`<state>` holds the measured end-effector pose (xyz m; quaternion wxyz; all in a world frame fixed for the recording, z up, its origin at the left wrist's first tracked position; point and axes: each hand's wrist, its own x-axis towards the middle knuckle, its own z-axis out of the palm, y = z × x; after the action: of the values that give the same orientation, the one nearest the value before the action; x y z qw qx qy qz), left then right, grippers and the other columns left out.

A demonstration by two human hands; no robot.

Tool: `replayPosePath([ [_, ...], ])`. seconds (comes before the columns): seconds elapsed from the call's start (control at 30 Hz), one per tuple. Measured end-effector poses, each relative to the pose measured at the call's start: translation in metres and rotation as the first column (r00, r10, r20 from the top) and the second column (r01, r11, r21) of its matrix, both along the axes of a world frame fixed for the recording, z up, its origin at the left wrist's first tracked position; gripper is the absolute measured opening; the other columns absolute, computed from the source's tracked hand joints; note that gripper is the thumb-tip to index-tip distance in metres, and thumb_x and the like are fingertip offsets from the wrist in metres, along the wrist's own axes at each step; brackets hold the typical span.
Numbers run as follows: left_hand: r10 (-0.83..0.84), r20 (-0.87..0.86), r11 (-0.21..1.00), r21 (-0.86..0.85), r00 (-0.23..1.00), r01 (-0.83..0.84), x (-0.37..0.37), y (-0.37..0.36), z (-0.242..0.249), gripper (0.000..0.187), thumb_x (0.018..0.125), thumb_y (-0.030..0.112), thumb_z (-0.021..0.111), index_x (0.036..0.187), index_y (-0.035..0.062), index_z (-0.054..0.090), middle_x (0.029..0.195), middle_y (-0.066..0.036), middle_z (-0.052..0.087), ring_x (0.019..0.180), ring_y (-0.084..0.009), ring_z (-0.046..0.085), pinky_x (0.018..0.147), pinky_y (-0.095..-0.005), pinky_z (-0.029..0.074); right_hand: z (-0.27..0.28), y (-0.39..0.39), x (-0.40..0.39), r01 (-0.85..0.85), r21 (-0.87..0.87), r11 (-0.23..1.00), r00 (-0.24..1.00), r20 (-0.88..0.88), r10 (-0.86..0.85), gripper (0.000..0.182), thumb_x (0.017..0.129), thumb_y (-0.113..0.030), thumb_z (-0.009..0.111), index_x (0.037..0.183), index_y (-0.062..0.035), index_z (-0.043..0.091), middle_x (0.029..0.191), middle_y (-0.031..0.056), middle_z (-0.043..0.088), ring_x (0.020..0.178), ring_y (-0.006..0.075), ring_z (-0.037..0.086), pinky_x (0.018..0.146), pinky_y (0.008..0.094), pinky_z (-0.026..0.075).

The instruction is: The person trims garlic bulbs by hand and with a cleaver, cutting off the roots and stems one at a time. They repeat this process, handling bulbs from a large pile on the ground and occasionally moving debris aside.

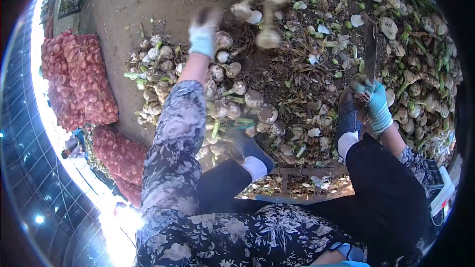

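My left hand (204, 29), in a pale glove with a dark fingertip area, reaches forward over the ground and is smeared by motion. Its fingers cannot be made out. Just right of it, apart from the hand, several blurred garlic bulbs (268, 38) with stems show at the top. Beneath my left forearm lies a pile of garlic bulbs (254, 99), some with green stems. My right hand (374, 103), in a striped teal-and-white glove, is closed beside my right shoe. It grips a knife (370, 49) whose dark blade points away from me; the handle is mostly hidden.
Untrimmed garlic (415, 89) with stalks is heaped along the right. Dry leaves, skins and stem cuttings (311, 76) cover the ground between my feet. Full red mesh sacks (79, 79) stand at left, a dark crate (73, 1) beyond them. Another person (74, 147) is at far left.
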<state>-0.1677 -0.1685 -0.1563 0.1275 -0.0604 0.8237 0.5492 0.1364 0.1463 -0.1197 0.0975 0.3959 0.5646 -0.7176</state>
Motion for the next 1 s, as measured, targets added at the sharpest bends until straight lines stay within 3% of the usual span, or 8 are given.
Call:
replayPosePath([
  [0.07,0.188,0.039,0.966,0.175,0.981,-0.192,-0.001,-0.018,0.026,0.04,0.077,0.023,0.064,0.109,0.0013,0.052,0.103,-0.012,0.057,0.087,-0.0193,0.057,0.077,-0.0307,0.046,0.01,-0.004,-0.002,0.091,-0.062,0.994,0.996,-0.003,-0.091,0.02,0.074,-0.013,0.068,0.086,-0.0021,0.057,0.068,-0.0043,0.054,0.059,0.0049,0.052,0.052,0.018,0.04],
  [0.13,-0.283,-0.16,0.808,-0.571,0.946,0.145,0.003,-0.061,0.011,0.031,0.077,0.022,0.063,0.101,0.0035,0.058,0.096,-0.012,0.061,0.083,-0.0218,0.06,0.072,-0.0321,0.048,-0.009,0.003,0.01,0.054,-0.023,0.998,0.998,-0.043,-0.055,0.018,0.074,-0.012,0.068,0.084,-0.0034,0.056,0.066,-0.0052,0.052,0.057,0.0038,0.049,0.05,0.0182,0.039],
  [0.27,-0.823,0.057,0.191,-0.91,0.566,0.369,0.062,-0.035,0.03,0.02,0.068,0.02,0.06,0.087,0.0186,0.066,0.09,-0.012,0.057,0.08,-0.0288,0.058,0.07,-0.0351,0.048,0.023,-0.011,-0.005,0.098,-0.025,0.995,0.995,-0.022,-0.098,0.013,0.075,-0.009,0.066,0.079,-0.006,0.054,0.063,-0.0063,0.048,0.053,0.0024,0.046,0.046,0.0189,0.035],
  [0.47,-0.594,0.136,0.399,-0.806,0.793,0.437,0.071,-0.03,0.007,0.024,0.067,0.012,0.06,0.091,0.0154,0.064,0.101,-0.022,0.045,0.08,-0.0393,0.056,0.073,-0.0417,0.048,0.007,-0.007,0.004,0.089,-0.072,0.993,0.99,-0.1,-0.096,0.013,0.077,-0.012,0.065,0.081,-0.0047,0.054,0.064,-0.0005,0.056,0.052,0.0066,0.053,0.044,0.0195,0.039],
  [0.7,-0.699,0.269,0.176,-0.833,0.663,0.524,0.065,0.002,0.064,0.026,0.066,0.019,0.065,0.091,0.0089,0.063,0.095,-0.02,0.057,0.082,-0.0328,0.058,0.075,-0.0365,0.048,0.007,0.004,0.012,0.159,-0.143,0.977,0.984,-0.063,-0.17,0.021,0.075,-0.011,0.068,0.087,-0.001,0.056,0.068,0.0,0.057,0.055,0.0067,0.053,0.047,0.0204,0.041],
  [0.83,-0.407,0.345,0.902,0.006,0.846,0.432,0.033,0.096,0.164,0.03,0.069,0.01,0.065,0.096,-0.0024,0.057,0.087,-0.007,0.062,0.077,-0.0159,0.059,0.066,-0.0259,0.048,0.017,0.013,0.014,0.156,-0.121,0.98,0.986,-0.036,-0.161,0.017,0.076,-0.012,0.068,0.083,-0.0039,0.054,0.068,-0.0008,0.057,0.055,0.0064,0.053,0.046,0.0196,0.04],
  [0.9,-0.551,0.158,0.819,0.291,0.819,0.495,0.007,0.157,0.223,0.036,0.069,0.013,0.065,0.102,0.0029,0.058,0.089,-0.007,0.062,0.078,-0.0162,0.06,0.066,-0.0274,0.047,-0.007,0.012,0.019,0.189,-0.142,0.972,0.978,-0.059,-0.199,0.029,0.074,-0.012,0.07,0.094,0.0029,0.055,0.074,0.0024,0.059,0.061,0.0078,0.054,0.053,0.0211,0.045],
  [1.0,-0.838,-0.238,0.544,-0.312,0.491,0.779,-0.034,0.213,0.257,0.036,0.07,0.019,0.064,0.102,0.0033,0.057,0.089,-0.01,0.062,0.08,-0.019,0.06,0.071,-0.0317,0.047,-0.004,0.01,0.013,0.125,-0.083,0.989,0.991,-0.038,-0.128,0.031,0.072,-0.01,0.071,0.093,0.0026,0.055,0.076,0.0026,0.058,0.063,0.0085,0.054,0.055,0.0228,0.046],
])
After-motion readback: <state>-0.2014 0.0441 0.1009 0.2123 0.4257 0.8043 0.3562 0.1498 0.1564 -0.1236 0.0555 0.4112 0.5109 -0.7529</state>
